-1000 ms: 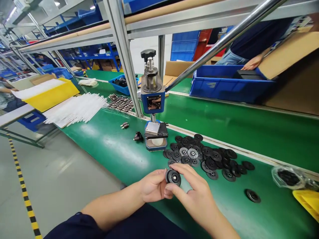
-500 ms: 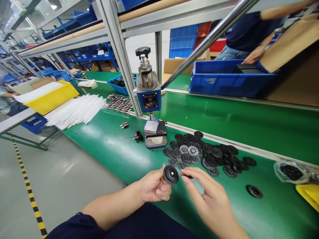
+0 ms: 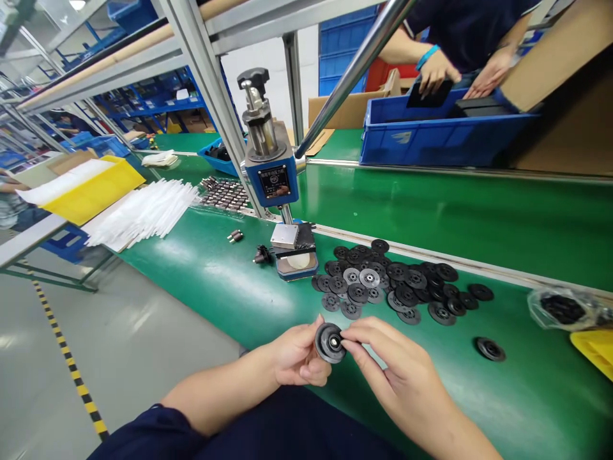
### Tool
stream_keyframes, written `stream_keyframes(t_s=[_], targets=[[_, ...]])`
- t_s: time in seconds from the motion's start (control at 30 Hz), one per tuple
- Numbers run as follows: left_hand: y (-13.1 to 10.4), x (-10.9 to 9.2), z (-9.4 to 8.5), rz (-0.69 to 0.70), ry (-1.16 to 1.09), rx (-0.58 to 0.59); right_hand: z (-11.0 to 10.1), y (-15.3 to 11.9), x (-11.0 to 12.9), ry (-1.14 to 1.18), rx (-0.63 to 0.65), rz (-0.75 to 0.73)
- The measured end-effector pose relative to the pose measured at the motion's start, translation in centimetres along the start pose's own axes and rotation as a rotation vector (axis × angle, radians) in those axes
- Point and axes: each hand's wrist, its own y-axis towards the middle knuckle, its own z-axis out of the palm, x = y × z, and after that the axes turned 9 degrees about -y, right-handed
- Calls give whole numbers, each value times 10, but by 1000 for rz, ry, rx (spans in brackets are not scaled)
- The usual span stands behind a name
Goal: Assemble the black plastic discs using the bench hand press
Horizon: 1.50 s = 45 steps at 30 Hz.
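Observation:
My left hand [image 3: 301,354] grips a round black stepped wheel [image 3: 327,345] by its edge, with a small pale hub at its centre. The thumb and forefinger of my right hand [image 3: 387,358] are pinched together at the wheel's face, close to the hub; whether they hold a small part there I cannot make out. Beyond my hands lies a loose heap of black slotted discs [image 3: 397,271], a couple of them greyer. One more stepped black wheel [image 3: 489,349] rests alone to the right on the green table.
A blue hand press [image 3: 272,172] with a long steel lever [image 3: 354,70] stands behind. Small motors [image 3: 235,236] and white tubes [image 3: 148,211] lie left. At the back right, a co-worker's hand [image 3: 438,70] holds a black piece over a blue bin [image 3: 431,144]. A bagged bundle [image 3: 562,306] sits right.
My right hand has come in from the right until its fingertips meet the wheel's face. The wheel has turned slightly in my left hand. The co-worker's second hand has come over the bin.

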Motion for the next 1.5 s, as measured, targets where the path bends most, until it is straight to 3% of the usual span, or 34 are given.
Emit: stream_keyframes(t_s=[0.47,0.8,1.03,1.27,1.5], targets=[[2,-2,4,89,159,17,-2,-6,6,16,9,-32],[4,0,3,121,275,-187,-10,-7,8,-153,88,-87],[6,1,1,96,280,-216,-11,-10,10,-371,124,-121],[4,1,6,73,230,-167,-11,-10,5,-283,86,-54],[4,-1,6,75,239,-192,-12,-14,3,-220,45,18]])
